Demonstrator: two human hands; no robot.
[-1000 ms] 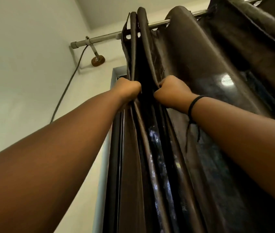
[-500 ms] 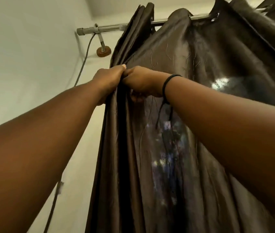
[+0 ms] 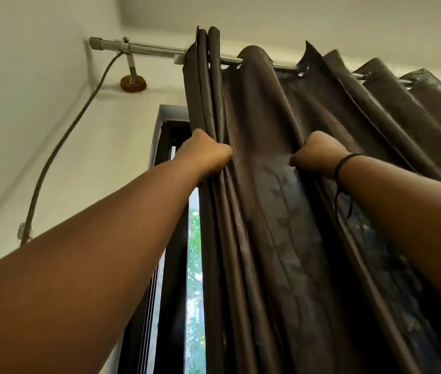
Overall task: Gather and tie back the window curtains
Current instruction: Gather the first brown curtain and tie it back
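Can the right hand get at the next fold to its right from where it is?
Probably yes: the right hand grips the curtain, and the next fold hangs beside it with nothing between.

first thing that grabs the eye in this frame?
Two outstretched arms fill the foreground: the left hand grips the bunched edge folds of the dark brown curtain at centre, and the right hand, with a black wrist cord, clutches a fold further right. Top left, the metal rod carries the curtain; a bright window gap shows below the left hand.
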